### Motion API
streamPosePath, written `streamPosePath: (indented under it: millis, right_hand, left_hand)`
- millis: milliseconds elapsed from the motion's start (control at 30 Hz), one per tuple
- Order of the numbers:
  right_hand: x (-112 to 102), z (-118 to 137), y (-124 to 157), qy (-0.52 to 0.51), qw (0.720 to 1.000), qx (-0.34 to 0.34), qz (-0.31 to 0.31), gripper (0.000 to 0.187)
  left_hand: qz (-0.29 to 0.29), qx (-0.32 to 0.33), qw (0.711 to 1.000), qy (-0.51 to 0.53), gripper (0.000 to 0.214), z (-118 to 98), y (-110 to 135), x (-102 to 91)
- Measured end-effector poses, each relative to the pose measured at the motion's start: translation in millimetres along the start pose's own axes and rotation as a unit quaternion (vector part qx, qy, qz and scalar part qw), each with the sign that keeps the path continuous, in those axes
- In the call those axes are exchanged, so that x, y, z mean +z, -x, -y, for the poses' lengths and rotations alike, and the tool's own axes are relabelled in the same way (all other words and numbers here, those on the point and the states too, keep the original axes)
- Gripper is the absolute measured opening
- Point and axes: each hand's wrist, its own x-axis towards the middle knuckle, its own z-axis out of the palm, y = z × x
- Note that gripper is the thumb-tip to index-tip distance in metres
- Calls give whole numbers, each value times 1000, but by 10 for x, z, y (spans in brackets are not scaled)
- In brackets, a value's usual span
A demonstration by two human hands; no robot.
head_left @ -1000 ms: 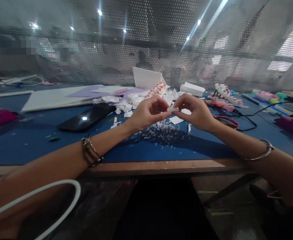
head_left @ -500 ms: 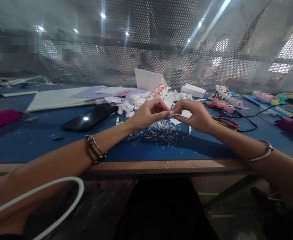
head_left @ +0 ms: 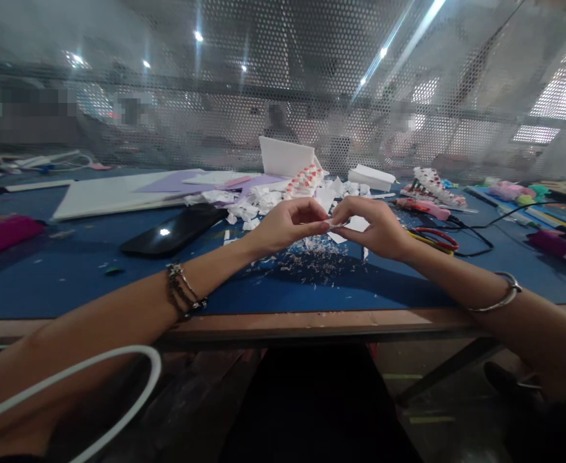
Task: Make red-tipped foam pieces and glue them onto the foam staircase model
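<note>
My left hand (head_left: 285, 225) and my right hand (head_left: 377, 226) meet above the blue table (head_left: 273, 289), fingertips pinched together on one small white paper piece (head_left: 337, 222). Both hands hover a little above a scatter of tiny white paper shreds (head_left: 312, 257). Each wrist wears a bracelet. Behind the hands lies a heap of torn white paper scraps (head_left: 258, 200) and small white items with red marks (head_left: 305, 180).
A black phone (head_left: 174, 231) lies left of my hands. Red-handled scissors (head_left: 432, 238) and a black cable lie to the right. White and purple sheets (head_left: 133, 190), a white box (head_left: 372, 175) and a pink object (head_left: 3, 233) sit around. A perforated screen stands behind.
The two hands have drawn closer together around the white piece, which now shows less between the fingers. The view has shifted slightly.
</note>
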Motion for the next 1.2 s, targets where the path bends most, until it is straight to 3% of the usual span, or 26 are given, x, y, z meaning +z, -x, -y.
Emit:
streamPosePath:
  millis: [367,667,833,1033,1200]
  right_hand:
    - [-1,1,2,12,1000,-15,12,5]
    - [19,32,4,-53,996,64,19,13]
    - [27,42,-1,-53,997,60,6,10]
    - [17,32,-2,-30,999,20,5,9]
    - [2,17,-9,-10,999,27,16,8]
  left_hand:
    - [28,-27,998,53,23,65,-26,-20]
    - [18,-42,997,61,25,23,-12,2]
    - [26,-42,997,54,25,30,-15,7]
    - [11,-40,999,32,26,65,-32,-3]
    - [-42,-56,998,-4,29,109,-51,-48]
